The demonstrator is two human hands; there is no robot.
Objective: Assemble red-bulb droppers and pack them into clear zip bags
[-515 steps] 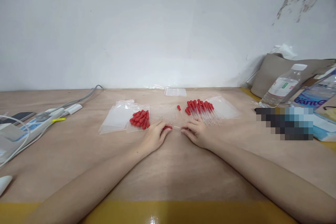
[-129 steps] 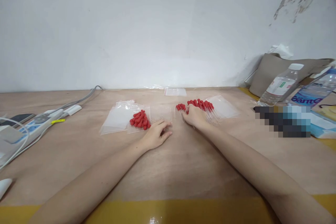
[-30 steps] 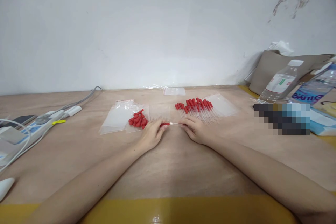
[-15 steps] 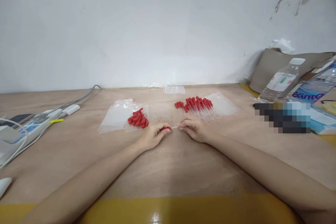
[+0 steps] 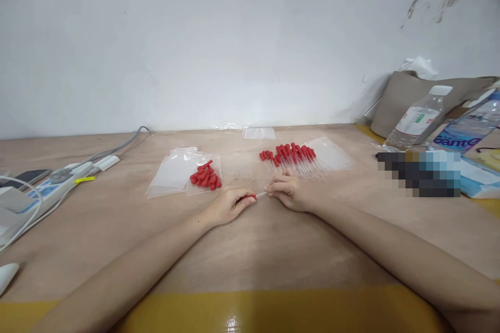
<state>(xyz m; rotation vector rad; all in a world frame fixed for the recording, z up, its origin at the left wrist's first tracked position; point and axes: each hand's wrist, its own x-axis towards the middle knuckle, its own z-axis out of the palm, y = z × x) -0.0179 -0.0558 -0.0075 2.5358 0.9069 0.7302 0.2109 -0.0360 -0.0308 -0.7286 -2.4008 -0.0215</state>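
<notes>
My left hand (image 5: 233,204) is closed around a red rubber dropper bulb (image 5: 253,197), most of it hidden by the fingers. A thin clear glass tube (image 5: 261,195) runs from the bulb's mouth to my right hand (image 5: 287,191), which pinches its other end. Beyond my left hand, a pile of red rubber bulbs (image 5: 205,179) lies on a clear plastic bag. Several bare glass tubes (image 5: 237,167) lie in a row in the middle. Behind my right hand are droppers with red bulbs on their tubes (image 5: 292,156), laid side by side.
Clear zip bags (image 5: 166,174) lie at the left, with another bag (image 5: 330,153) behind the droppers. A power strip (image 5: 50,190) with cables and a phone (image 5: 25,179) are at far left. Plastic bottles (image 5: 416,122) and a grey-brown bag (image 5: 390,101) stand at right.
My left hand has tipped slightly downward with the bulb, and the tube now slants more between the hands. My right hand has stayed nearly in place, its fingers shifting slightly.
</notes>
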